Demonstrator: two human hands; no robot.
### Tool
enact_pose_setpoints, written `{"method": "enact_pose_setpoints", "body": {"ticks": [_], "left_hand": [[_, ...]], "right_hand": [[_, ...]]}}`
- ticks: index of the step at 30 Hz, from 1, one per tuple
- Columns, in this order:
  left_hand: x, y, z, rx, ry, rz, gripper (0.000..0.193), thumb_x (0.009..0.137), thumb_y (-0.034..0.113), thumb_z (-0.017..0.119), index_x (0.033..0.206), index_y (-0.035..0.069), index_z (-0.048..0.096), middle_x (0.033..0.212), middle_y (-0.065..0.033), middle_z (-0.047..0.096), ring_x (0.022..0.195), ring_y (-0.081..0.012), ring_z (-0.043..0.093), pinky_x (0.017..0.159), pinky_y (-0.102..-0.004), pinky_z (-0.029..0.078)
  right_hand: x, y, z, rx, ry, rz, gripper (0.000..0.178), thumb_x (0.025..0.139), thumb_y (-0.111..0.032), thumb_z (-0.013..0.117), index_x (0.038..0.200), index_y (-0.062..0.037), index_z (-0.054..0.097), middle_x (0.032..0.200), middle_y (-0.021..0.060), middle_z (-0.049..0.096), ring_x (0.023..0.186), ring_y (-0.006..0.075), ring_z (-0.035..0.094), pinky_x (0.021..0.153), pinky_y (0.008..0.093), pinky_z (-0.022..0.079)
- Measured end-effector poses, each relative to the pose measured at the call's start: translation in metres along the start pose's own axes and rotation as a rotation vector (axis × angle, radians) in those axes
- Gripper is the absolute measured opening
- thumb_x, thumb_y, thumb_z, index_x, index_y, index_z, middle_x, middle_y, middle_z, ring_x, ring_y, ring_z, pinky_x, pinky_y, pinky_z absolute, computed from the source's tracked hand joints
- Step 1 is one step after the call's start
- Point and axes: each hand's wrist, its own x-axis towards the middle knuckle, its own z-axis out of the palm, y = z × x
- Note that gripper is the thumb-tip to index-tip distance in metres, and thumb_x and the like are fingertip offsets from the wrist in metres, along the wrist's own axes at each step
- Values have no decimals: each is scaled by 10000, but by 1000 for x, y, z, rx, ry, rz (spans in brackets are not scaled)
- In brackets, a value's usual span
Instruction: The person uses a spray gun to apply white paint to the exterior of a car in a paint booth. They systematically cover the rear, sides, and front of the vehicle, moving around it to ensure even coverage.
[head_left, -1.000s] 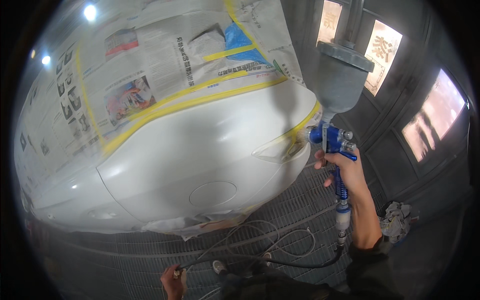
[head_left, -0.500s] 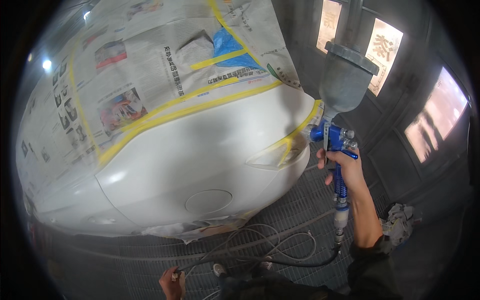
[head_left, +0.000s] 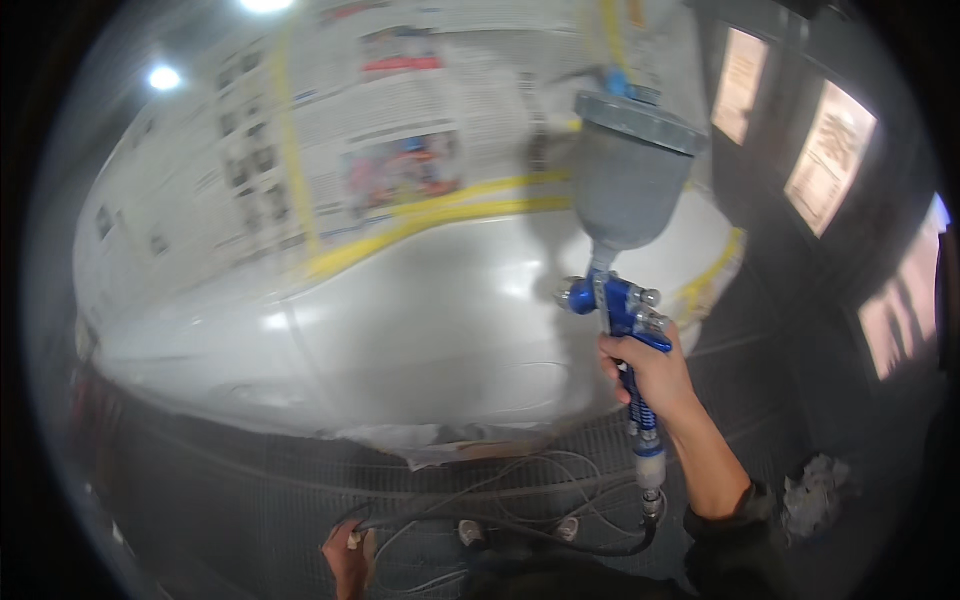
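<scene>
My right hand point(head_left: 650, 372) is wrapped round the grip of a blue spray gun point(head_left: 618, 305), its fingers at the trigger. A grey paint cup point(head_left: 635, 185) stands upright on top of the gun. From the bottom of the grip a black air hose point(head_left: 600, 552) curves down and across to my left hand point(head_left: 350, 555), which is closed on it low in the view. Facing the gun's nozzle is a white car body panel point(head_left: 440, 310), with a small gap between them. Whether paint is coming out cannot be seen.
Newspaper point(head_left: 500, 90) with yellow masking tape point(head_left: 400, 228) covers the car above the panel. Loose hose coils point(head_left: 540, 475) lie on the grated floor point(head_left: 250, 500) by my shoes. A crumpled cloth-like heap point(head_left: 815, 495) lies at right, below lit windows point(head_left: 830, 160).
My right hand has moved the spray gun left along the panel, away from the taped lamp area. The view has shifted too. My left hand still holds the hose.
</scene>
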Motion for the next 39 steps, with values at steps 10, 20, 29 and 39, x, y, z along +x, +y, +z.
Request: {"method": "enact_pose_setpoints", "body": {"ticks": [10, 20, 29, 39], "left_hand": [[16, -99, -98, -5, 143, -122, 258, 759, -71, 745, 1003, 7, 719, 954, -188, 702, 844, -340, 693, 723, -399, 540], [35, -138, -124, 17, 203, -166, 306, 732, -143, 697, 1010, -16, 703, 986, -190, 703, 876, -334, 687, 774, -409, 532], [38, -109, -50, -53, 79, -90, 243, 756, -119, 724, 966, 2, 703, 949, -165, 695, 843, -292, 685, 711, -410, 556], [16, 0, 18, -7, -68, 17, 255, 735, -74, 743, 981, -12, 717, 938, -206, 707, 834, -367, 698, 694, -431, 553]], "right_hand": [[13, 10, 207, 33, -287, 44, 102, 874, -119, 636, 889, -29, 589, 645, 31, 559, 495, 102, 504, 420, 265, 427], [36, -1, 285, 47, -456, -21, 135, 867, -104, 632, 957, -8, 603, 680, 53, 584, 535, 125, 552, 408, 271, 463], [30, -38, 159, -13, -145, -38, 101, 837, -90, 626, 815, 8, 633, 619, 47, 568, 483, 107, 513, 393, 260, 417], [21, -43, -38, 9, 228, -180, 147, 808, -120, 635, 806, 23, 664, 624, 78, 602, 503, 136, 565, 390, 269, 447]]}}
